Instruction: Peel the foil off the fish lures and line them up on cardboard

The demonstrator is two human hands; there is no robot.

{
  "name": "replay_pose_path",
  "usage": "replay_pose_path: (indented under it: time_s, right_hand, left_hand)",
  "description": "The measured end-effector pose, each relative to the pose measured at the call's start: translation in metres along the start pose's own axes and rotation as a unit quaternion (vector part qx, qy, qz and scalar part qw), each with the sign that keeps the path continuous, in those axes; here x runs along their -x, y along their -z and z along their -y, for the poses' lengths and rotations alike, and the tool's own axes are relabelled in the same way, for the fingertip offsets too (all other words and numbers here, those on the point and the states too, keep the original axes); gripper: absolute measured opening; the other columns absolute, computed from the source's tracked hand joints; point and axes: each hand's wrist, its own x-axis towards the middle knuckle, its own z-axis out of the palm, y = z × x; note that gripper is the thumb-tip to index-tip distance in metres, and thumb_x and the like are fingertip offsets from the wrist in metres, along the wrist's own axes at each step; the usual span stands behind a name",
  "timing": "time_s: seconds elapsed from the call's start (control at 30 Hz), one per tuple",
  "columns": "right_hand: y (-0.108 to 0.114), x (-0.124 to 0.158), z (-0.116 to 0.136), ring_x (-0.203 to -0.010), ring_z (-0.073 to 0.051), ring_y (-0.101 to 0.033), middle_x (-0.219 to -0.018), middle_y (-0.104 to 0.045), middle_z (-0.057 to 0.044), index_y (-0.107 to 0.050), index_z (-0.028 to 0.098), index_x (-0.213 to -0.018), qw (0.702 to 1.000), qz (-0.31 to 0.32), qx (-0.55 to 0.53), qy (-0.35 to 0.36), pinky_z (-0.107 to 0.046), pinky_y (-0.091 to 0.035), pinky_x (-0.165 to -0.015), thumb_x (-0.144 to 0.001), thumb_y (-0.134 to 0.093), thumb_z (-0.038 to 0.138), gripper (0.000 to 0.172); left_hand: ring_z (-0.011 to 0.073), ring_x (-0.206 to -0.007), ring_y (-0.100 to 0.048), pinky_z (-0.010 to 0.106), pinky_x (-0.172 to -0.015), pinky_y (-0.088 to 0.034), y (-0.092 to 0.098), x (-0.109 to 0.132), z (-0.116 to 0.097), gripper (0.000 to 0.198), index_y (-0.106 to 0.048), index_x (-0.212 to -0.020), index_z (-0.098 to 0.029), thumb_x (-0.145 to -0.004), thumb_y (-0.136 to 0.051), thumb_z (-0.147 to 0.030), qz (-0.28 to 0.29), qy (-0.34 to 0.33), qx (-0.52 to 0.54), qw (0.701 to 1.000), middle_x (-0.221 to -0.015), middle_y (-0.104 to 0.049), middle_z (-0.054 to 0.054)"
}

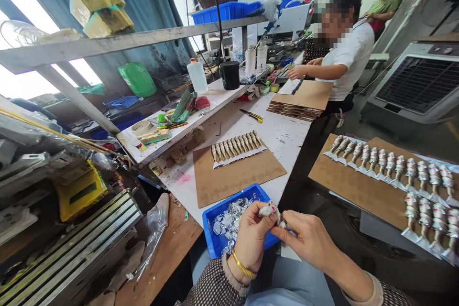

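My left hand [253,232] is closed around a small fish-shaped piece [267,209], whitish with a red mark, its rounded end showing above my thumb. The fingers of my right hand [308,236] pinch at the other end of the piece, where a bit of silvery wrapping shows; the exact grip is partly hidden. Just under my hands is a blue tray [209,234] with many crumpled silver foil pieces [229,220]. Beyond the tray, a row of similar fish-shaped pieces [236,146] lies on a white strip on a brown cardboard sheet [247,174].
More foil-wrapped pieces [390,162] lie in rows on cardboard [322,172] at right. A yellow-black utility knife [251,115] lies on the white table [283,141]. Stacked cardboard [301,100] stands before a co-worker [353,48]. A shelf with bottles [197,76] runs along the left.
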Motion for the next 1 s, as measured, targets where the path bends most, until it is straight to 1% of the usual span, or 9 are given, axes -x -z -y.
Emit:
replay_pose_path:
  time_s: [0.17,0.23,0.37,0.47,0.57,0.63,0.73,0.87,1.0]
  right_hand:
    - [0.008,0.002,-0.009,-0.051,-0.008,-0.044,-0.059,-0.045,0.006,-0.045,0.020,-0.068,0.998,-0.065,-0.014,-0.013,-0.025,-0.030,-0.050,-0.097,-0.052,0.056,0.047]
    - [0.013,0.001,-0.011,-0.057,-0.009,-0.050,-0.065,-0.050,0.005,-0.051,0.020,-0.076,0.994,-0.089,-0.043,-0.037,-0.024,-0.036,-0.053,-0.095,-0.058,0.055,0.040]
    - [0.024,-0.001,-0.008,-0.088,-0.013,-0.063,-0.096,-0.065,-0.002,-0.057,0.021,-0.104,0.985,-0.138,-0.099,-0.030,-0.022,-0.051,-0.077,-0.093,-0.067,0.035,0.020]
    - [0.025,-0.001,-0.003,-0.098,-0.014,-0.062,-0.102,-0.065,-0.004,-0.056,0.021,-0.106,0.978,-0.187,-0.093,0.010,-0.025,-0.051,-0.087,-0.094,-0.063,0.017,0.014]
    - [0.016,0.001,-0.001,-0.090,-0.015,-0.062,-0.094,-0.064,-0.004,-0.054,0.021,-0.101,0.973,-0.214,-0.076,0.031,-0.026,-0.052,-0.081,-0.094,-0.057,0.009,0.014]
    - [0.008,0.002,-0.003,-0.085,-0.015,-0.062,-0.090,-0.063,-0.003,-0.053,0.020,-0.097,0.972,-0.223,-0.065,0.038,-0.026,-0.051,-0.075,-0.096,-0.054,0.009,0.012]
    - [-0.001,-0.001,-0.008,-0.078,-0.014,-0.061,-0.083,-0.061,-0.003,-0.050,0.021,-0.091,0.968,-0.241,-0.045,0.046,-0.025,-0.050,-0.069,-0.099,-0.048,0.013,0.012]
    - [-0.006,-0.006,-0.012,-0.068,-0.013,-0.058,-0.075,-0.058,-0.001,-0.048,0.021,-0.086,0.957,-0.288,-0.018,0.043,-0.024,-0.047,-0.061,-0.102,-0.042,0.018,0.017]
    - [-0.012,-0.004,-0.018,-0.065,-0.013,-0.058,-0.072,-0.059,0.000,-0.047,0.021,-0.086,0.951,-0.304,-0.003,0.062,-0.023,-0.046,-0.060,-0.100,-0.042,0.014,0.017]
  left_hand:
    - [0.0095,-0.070,-0.046,0.024,-0.068,-0.038,-0.011,-0.006,0.001,0.026,-0.060,-0.082,-0.015,-0.080,-0.080,-0.031,0.023,0.005,0.037,0.999,-0.076,-0.056,-0.001]
    - [0.0098,-0.071,-0.049,0.024,-0.068,-0.039,-0.015,-0.007,0.000,0.024,-0.060,-0.083,-0.015,-0.081,-0.079,-0.029,0.030,0.013,0.061,0.998,-0.077,-0.058,-0.001]
    - [0.0122,-0.077,-0.056,0.025,-0.071,-0.044,-0.023,-0.007,-0.003,0.019,-0.063,-0.086,-0.017,-0.081,-0.078,-0.026,0.024,0.017,0.078,0.997,-0.083,-0.063,0.002]
    - [0.0142,-0.082,-0.058,0.026,-0.076,-0.047,-0.027,-0.007,-0.003,0.018,-0.065,-0.087,-0.017,-0.080,-0.079,-0.026,0.026,0.013,0.074,0.997,-0.086,-0.065,0.004]
    - [0.0143,-0.083,-0.058,0.027,-0.080,-0.048,-0.027,-0.009,0.002,0.018,-0.065,-0.086,-0.017,-0.081,-0.078,-0.029,0.033,0.000,0.060,0.998,-0.086,-0.065,0.004]
    - [0.0136,-0.081,-0.058,0.025,-0.078,-0.048,-0.025,-0.014,0.007,0.020,-0.066,-0.083,-0.017,-0.079,-0.080,-0.031,0.018,-0.006,0.060,0.998,-0.083,-0.065,0.003]
    - [0.0125,-0.075,-0.059,0.023,-0.070,-0.048,-0.024,-0.022,0.013,0.029,-0.068,-0.078,-0.017,-0.067,-0.089,-0.034,-0.020,-0.004,0.075,0.997,-0.079,-0.068,0.004]
    - [0.0120,-0.070,-0.062,0.021,-0.067,-0.050,-0.027,-0.030,0.016,0.038,-0.070,-0.074,-0.017,-0.052,-0.097,-0.035,-0.052,0.013,0.084,0.995,-0.075,-0.071,0.004]
    - [0.0140,-0.069,-0.066,0.022,-0.066,-0.053,-0.025,-0.036,0.020,0.048,-0.073,-0.073,-0.018,-0.039,-0.100,-0.039,-0.089,0.023,0.070,0.993,-0.073,-0.072,0.003]
